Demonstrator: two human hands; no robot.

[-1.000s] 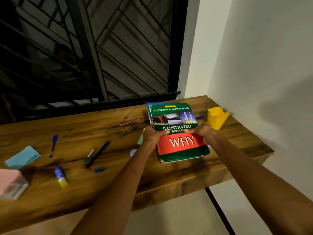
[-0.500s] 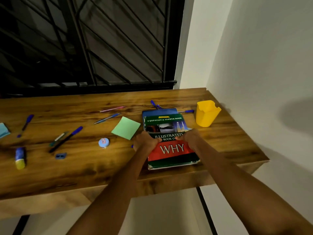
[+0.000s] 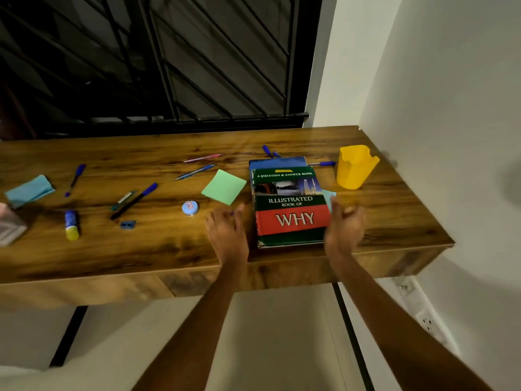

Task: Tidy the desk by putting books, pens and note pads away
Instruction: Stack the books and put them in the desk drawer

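Note:
A green and red book titled "Illustrated Book of Why" [image 3: 290,206] lies flat on a blue book [image 3: 277,162] near the front edge of the wooden desk [image 3: 158,249]. My left hand [image 3: 227,232] rests open on the desk just left of the book, apart from it. My right hand [image 3: 344,224] hovers open at the book's right edge, holding nothing. A green note pad [image 3: 224,187] lies left of the books. Several pens are scattered over the desk, among them a blue pen [image 3: 194,171], a pink pen [image 3: 203,158] and a dark pen [image 3: 134,201].
A yellow pen holder [image 3: 355,166] stands right of the books near the wall. Further left lie a round blue tin [image 3: 190,207], a blue sharpener [image 3: 128,224], a glue stick [image 3: 71,224] and a light blue pad [image 3: 29,190]. A barred window runs behind the desk.
Both hands set the book down on the blue book, then let go and drew apart to its sides. The view has swung to the right and down.

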